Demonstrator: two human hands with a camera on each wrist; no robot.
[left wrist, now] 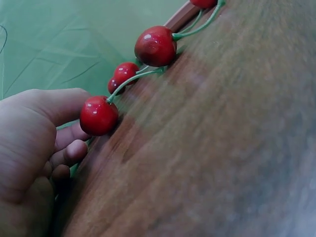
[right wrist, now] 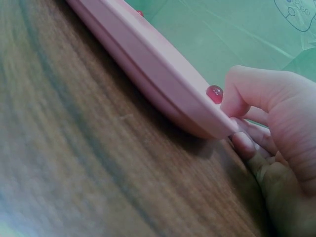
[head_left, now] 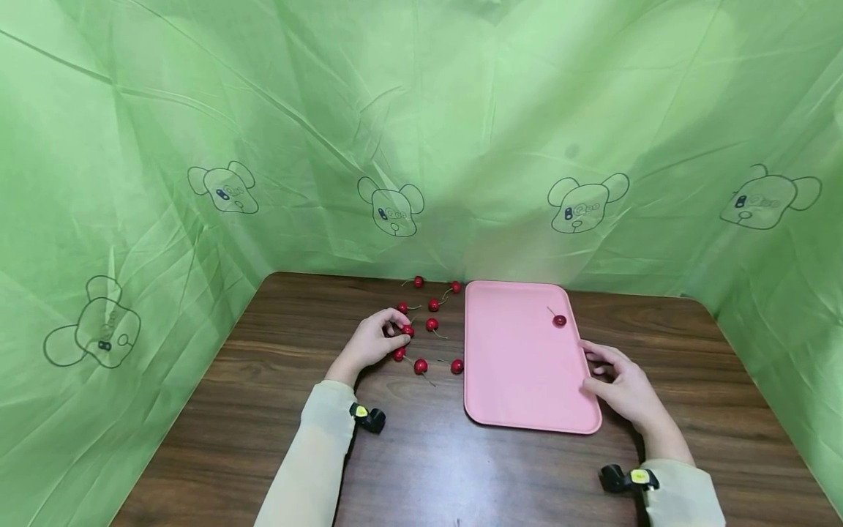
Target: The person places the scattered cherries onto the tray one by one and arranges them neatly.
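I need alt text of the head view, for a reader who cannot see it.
A person's left hand pinches a red cherry near other cherries on a wooden table. The right hand holds the edge of a pink tray bearing one cherry; green fabric hangs behind.

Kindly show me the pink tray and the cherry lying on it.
Pink tray (head_left: 523, 362), head view: bare middle of its floor.
Cherry (head_left: 559, 320) on the tray, head view: its red fruit.
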